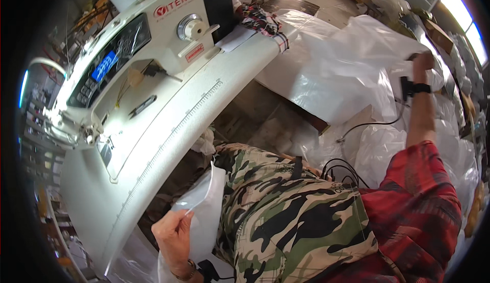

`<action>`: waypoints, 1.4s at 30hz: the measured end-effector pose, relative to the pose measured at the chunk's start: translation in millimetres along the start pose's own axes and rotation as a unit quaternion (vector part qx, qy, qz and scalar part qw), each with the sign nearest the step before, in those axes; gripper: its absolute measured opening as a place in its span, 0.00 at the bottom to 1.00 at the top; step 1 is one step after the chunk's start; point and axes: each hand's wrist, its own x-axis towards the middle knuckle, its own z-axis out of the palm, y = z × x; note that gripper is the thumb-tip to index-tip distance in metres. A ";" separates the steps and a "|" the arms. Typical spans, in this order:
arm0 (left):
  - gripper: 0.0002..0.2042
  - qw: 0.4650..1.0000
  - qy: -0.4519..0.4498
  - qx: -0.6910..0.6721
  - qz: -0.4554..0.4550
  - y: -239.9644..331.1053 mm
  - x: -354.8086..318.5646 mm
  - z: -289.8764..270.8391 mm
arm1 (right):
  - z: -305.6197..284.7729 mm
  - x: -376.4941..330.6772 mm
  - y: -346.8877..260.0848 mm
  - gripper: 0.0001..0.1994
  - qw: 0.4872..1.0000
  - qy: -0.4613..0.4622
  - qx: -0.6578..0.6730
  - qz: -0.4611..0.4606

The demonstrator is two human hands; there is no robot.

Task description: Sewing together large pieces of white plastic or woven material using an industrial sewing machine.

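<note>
My left hand [173, 232] is closed in a pinch on the top edge of a white translucent sheet [203, 201], which looks like plastic. The sheet hangs between the sewing machine table and my lap. Far out to the right, my right hand [422, 62] reaches to the edge of a large pile of white plastic sheeting [352, 74]. Its fingers are small and blurred, so whether they grip the sheeting cannot be made out. A white sewing machine [168, 12] stands at the left, its needle area lit, on a pale table [168, 145] with a ruler scale along its edge.
Camouflage cloth [296, 206] covers my lap. Black cables [342, 168] run beside it toward the sheeting. A bundle of checked fabric [263, 20] lies at the table's far end. Tweezers or a similar small metal tool [143, 106] rest on the machine bed. Stacked bags line the right side.
</note>
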 end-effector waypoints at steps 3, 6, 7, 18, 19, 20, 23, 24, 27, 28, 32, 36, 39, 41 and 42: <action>0.07 1.000 -0.005 -0.008 0.007 1.7 3.6 0.7 | 0.7 28.8 -54.7 0.13 0.994 -0.106 -0.002 0.030; 0.08 0.999 -0.025 -0.022 -0.009 4.3 3.2 -0.2 | 14.3 30.9 -94.6 0.14 0.976 -0.217 -0.027 0.015; 0.10 0.999 -0.033 -0.036 0.017 4.8 2.8 -2.4 | 23.2 28.2 -105.8 0.14 0.966 -0.257 -0.030 0.016; 0.20 0.991 -0.037 -0.128 0.018 11.4 -14.6 15.9 | 58.1 -247.3 -196.3 0.14 0.527 -0.827 0.096 0.168; 0.25 0.989 -0.061 -0.125 0.039 9.4 -11.6 23.4 | 55.0 -280.0 -204.1 0.15 0.489 -0.840 0.121 0.199; 0.31 0.985 -0.075 -0.134 0.081 7.6 -9.9 30.3 | 55.1 -299.6 -210.1 0.17 0.460 -0.843 0.176 0.215; 0.37 0.989 -0.042 -0.082 0.113 1.4 0.2 54.1 | 59.2 -342.2 -225.4 0.17 0.336 -0.830 0.162 0.416; 0.38 0.989 -0.027 -0.089 0.117 -0.4 5.8 61.1 | 54.4 -350.5 -230.7 0.14 0.370 -0.830 0.138 0.395; 0.40 0.989 -0.045 -0.076 0.116 -2.8 19.6 69.9 | 50.8 -371.9 -243.5 0.12 0.218 -0.813 0.198 0.503; 0.39 0.990 -0.045 -0.071 0.109 -1.4 25.8 73.9 | 48.9 -376.1 -245.6 0.12 0.201 -0.806 0.204 0.518; 0.32 0.984 -0.042 -0.047 0.165 11.8 50.0 85.7 | 47.7 -391.8 -251.8 0.11 0.153 -0.812 0.230 0.515; 0.22 0.980 -0.040 -0.077 0.180 25.9 58.2 87.0 | 54.6 -387.1 -236.5 0.16 0.128 -0.885 0.342 0.288; 0.16 0.977 -0.040 -0.122 0.172 34.5 51.7 85.0 | 66.8 -371.4 -200.8 0.14 0.629 -0.671 0.363 -0.149; 0.15 0.968 -0.028 -0.142 0.204 40.7 47.5 83.1 | 66.7 -348.6 -168.9 0.16 0.749 -0.604 0.066 -0.264; 0.15 0.965 -0.007 -0.129 0.229 44.1 46.2 81.8 | 66.5 -344.0 -156.8 0.20 0.767 -0.582 -0.078 -0.260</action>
